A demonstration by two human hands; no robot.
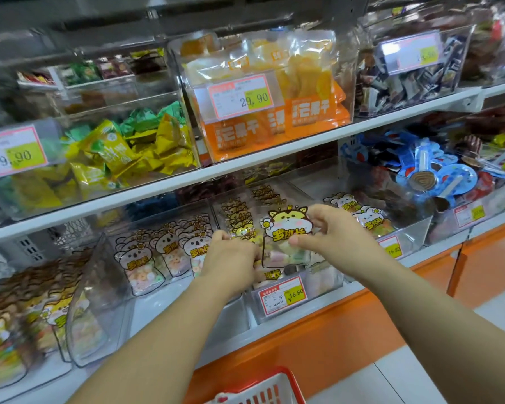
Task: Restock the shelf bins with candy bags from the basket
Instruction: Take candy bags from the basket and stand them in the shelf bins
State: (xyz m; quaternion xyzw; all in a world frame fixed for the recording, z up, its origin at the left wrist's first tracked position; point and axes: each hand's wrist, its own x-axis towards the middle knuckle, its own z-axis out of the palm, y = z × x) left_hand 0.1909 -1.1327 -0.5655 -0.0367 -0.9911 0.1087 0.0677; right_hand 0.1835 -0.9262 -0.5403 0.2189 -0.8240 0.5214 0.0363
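This shop shelf has white boards point(274, 154) on an orange base point(347, 330), and clear plastic bins stand on the boards. The right hand point(333, 231) pinches a candy bag point(286, 228) with a yellow cat picture, upright above the middle bin point(324, 282) on the lower board. The left hand point(231, 258) curls its fingers over the row of bags point(237, 217) standing in that bin. A red basket point(260, 386) is near and low, beside the pale tiled floor point(420, 374).

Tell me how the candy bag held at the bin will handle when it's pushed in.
The candy bag is probably floppy: thin clear film, held upright by the right hand. Likely light, since its filling looks like puffy pastel pieces. The glossy film may slip between fingers.
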